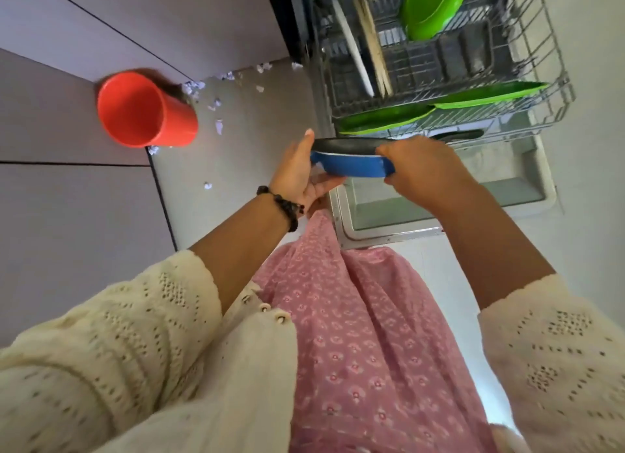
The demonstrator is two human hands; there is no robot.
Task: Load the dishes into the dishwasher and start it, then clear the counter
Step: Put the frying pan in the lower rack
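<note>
Over the open dishwasher door (439,212), both hands hold a blue pan (351,165) with a dark inside, kept roughly level just in front of the pulled-out wire rack (554,90). The left hand (297,171) grips the pan's left edge, thumb raised along the rim and fingers curled underneath. The right hand (422,168) is closed over the pan's right side, its fingers wrapped round the rim; a dark handle (463,135) shows past it, against the rack's front edge. No brand, label or writing can be read anywhere. In the rack, two flat green plates (439,109) lie along the front, a green bowl (434,7) stands tilted at the back, and pale wooden sticks (372,43) and a white utensil (351,46) lean among the wires. The floor (236,148) is pale grey tile, with small white scraps (219,126) strewn near a red bucket (145,110) that stands beside light grey cabinet fronts (67,198). A dark beaded bracelet (284,207) circles the left wrist, the sleeves (135,334) are cream knit, and a pink patterned garment (355,334) hangs below
</note>
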